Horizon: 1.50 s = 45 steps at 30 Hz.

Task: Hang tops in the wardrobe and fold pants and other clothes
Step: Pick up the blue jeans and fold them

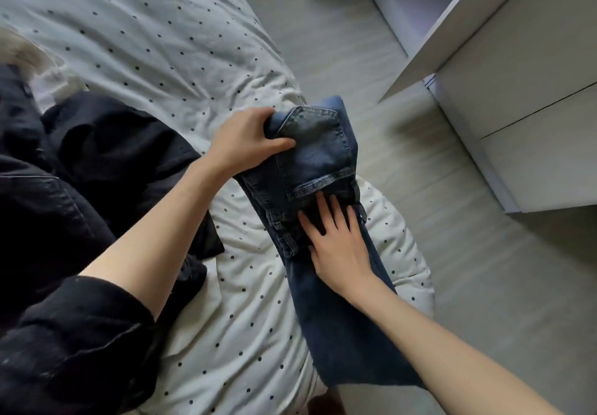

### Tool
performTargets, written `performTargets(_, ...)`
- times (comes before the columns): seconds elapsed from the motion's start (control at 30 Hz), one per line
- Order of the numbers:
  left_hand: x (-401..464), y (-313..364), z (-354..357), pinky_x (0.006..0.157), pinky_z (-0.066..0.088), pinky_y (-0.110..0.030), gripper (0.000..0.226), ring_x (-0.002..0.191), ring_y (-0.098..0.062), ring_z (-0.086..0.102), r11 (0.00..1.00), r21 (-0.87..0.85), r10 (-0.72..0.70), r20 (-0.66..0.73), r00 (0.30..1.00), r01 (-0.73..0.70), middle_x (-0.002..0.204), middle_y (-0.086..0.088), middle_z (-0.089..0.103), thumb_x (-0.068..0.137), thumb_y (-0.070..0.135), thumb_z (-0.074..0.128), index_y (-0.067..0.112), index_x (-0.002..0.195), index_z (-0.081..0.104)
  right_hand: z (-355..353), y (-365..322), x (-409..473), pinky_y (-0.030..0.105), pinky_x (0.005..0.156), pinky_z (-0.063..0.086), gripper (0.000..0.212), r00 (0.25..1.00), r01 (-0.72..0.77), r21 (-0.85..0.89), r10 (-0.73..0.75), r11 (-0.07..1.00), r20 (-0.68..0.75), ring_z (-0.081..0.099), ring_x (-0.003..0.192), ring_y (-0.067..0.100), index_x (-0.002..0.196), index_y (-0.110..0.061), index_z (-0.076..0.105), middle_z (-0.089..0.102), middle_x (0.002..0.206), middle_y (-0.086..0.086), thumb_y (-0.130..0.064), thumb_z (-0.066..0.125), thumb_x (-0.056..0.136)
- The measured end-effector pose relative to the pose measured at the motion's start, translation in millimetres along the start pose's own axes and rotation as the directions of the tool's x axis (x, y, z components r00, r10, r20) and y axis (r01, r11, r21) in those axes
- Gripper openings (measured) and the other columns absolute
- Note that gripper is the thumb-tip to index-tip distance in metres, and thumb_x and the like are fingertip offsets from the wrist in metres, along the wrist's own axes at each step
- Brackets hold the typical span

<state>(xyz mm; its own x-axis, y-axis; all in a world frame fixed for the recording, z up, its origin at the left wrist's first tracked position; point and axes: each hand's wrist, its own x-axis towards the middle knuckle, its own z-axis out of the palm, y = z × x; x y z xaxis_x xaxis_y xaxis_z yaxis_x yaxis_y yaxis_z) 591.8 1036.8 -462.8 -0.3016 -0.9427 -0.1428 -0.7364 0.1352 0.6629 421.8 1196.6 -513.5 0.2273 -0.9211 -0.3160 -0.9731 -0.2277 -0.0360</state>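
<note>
Left hand: the left hand (243, 138) has its fingers curled round the folded upper end of the jeans (318, 169), thumb lying across the denim beside the back pocket.
Right hand: the right hand (336, 246) lies flat on the jeans with fingers spread and straight, pressing just below the pocket near the waistband.
Jeans: dark blue denim, doubled over at the top, lying along the right edge of the bed; the legs run toward the camera under the right forearm.
Bed: pale duvet (155, 43) with small dark dots, creased and bunched around the jeans.
Other clothes: a heap of black garments (106, 152) on the left of the bed, near the jeans but apart from them; a white garment (48, 81) beside it at the far left.
Room: grey plank floor (403, 220) to the right of the bed; white furniture with an open door panel and drawer fronts (523, 107) at upper right.
</note>
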Motion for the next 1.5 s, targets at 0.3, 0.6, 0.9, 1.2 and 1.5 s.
performTargets(0.3,-12.2,57.4,-44.5,0.06,0.034,-0.034,0.032,0.074,-0.025,0.049,0.921,0.302,0.329,-0.27,0.905,-0.245,0.085,-0.005,0.053,0.079,0.035,0.07,0.01,0.085,0.05,-44.5,10.1,41.0,0.046,0.116,-0.003,0.062,0.998,0.014,0.066,-0.011,0.998,-0.055,-0.008,0.145,0.031,0.151,-0.028,0.009,-0.006,0.158,0.013,-0.028,0.038,0.096)
performTargets(0.6,-101.2,46.7,60.0,0.074,0.035,-0.035,0.037,0.093,-0.029,0.053,0.921,0.287,0.247,0.094,0.965,-0.264,0.098,-0.007,0.055,0.079,0.032,0.069,0.012,0.106,0.055,22.9,59.0,-70.3,0.034,0.116,0.015,0.054,0.968,-0.088,0.289,0.013,0.953,0.25,0.012,0.145,0.021,0.148,-0.02,0.026,0.011,0.158,0.005,-0.02,0.041,0.096)
performTargets(0.9,-201.8,86.7,130.5,0.084,0.035,-0.036,0.048,0.099,-0.02,0.051,0.866,0.327,0.279,0.313,0.908,-0.378,0.1,0.001,0.056,0.075,0.046,0.065,0.024,0.117,0.055,17.4,66.6,-144.1,0.041,0.077,0.049,0.042,0.684,-0.338,0.718,0.366,-0.608,0.631,0.061,0.086,0.024,0.097,-0.018,0.057,0.064,0.093,0.008,-0.041,0.023,0.103)
performTargets(1.2,-214.8,54.4,162.9,0.095,0.041,-0.036,0.039,0.109,-0.03,0.054,0.997,-0.031,-0.062,0.081,0.995,0.064,0.117,-0.012,0.059,0.084,0.004,0.062,0.01,0.123,0.059,50.1,57.7,-188.8,0.042,0.105,0.035,0.038,0.837,-0.3,0.624,0.513,0.722,-0.19,0.045,0.127,0.032,0.126,-0.008,0.058,0.051,0.134,0.015,-0.015,0.06,0.088)
performTargets(1.5,-110.9,14.5,158.0,0.107,0.034,-0.028,0.086,0.121,-0.013,0.048,0.932,-0.033,-0.282,0.562,0.777,0.361,0.13,0.009,0.05,0.064,0.047,0.081,0.021,0.137,0.044,86.3,44.5,-186.5,0.047,0.097,0.041,0.037,0.95,-0.094,0.069,0.11,0.993,-0.292,0.062,0.102,0.025,0.105,-0.018,0.071,0.066,0.109,0.006,-0.036,0.074,0.073)
